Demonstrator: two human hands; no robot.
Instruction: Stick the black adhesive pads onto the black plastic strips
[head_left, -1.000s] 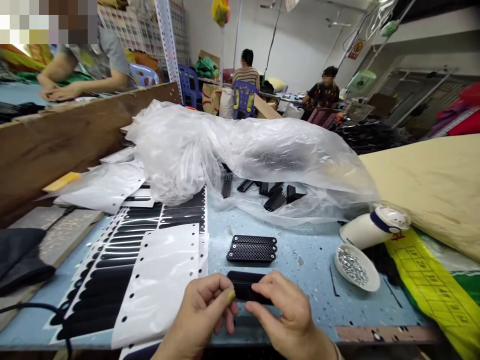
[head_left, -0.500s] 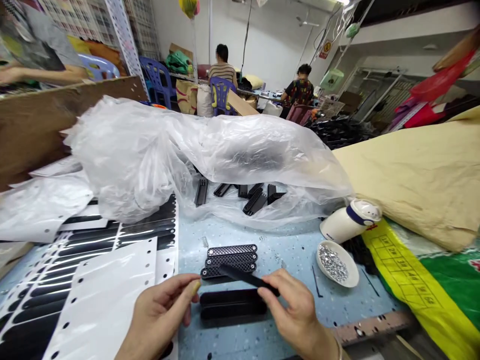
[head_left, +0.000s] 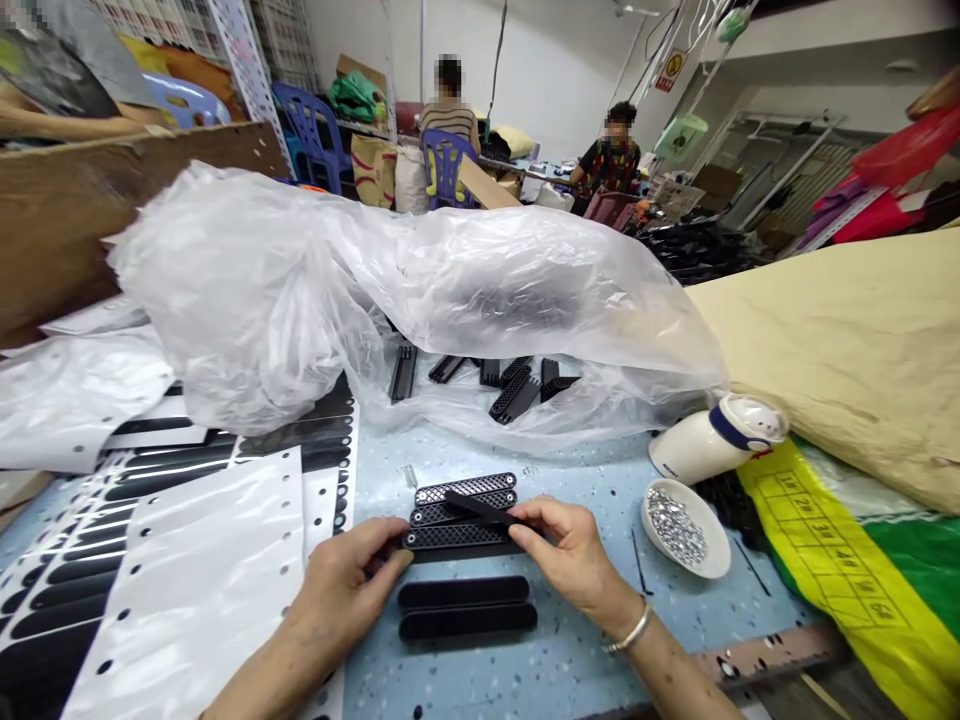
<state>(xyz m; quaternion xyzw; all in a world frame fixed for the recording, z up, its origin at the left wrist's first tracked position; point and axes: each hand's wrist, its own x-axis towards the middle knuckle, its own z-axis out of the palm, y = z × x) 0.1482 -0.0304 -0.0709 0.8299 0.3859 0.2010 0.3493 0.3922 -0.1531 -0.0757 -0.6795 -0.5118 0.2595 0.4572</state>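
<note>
Right hand (head_left: 571, 553) pinches a slim black plastic strip (head_left: 480, 509), laid slantwise over the stack of black perforated plates (head_left: 463, 512) just beyond the grip. Left hand (head_left: 346, 588) grasps the stack's near-left end, apparently steadying it, though the fingertips are partly hidden. Just under both hands, two smooth black oblong bars (head_left: 466, 607) lie side by side on the speckled blue desk (head_left: 585, 650). Right of the grip sits a white dish of small silver rivets (head_left: 684, 528).

both hands low and close together, left hand (head_left: 341, 590) fingers curled, right hand (head_left: 574, 555) in a pinch grip
</note>
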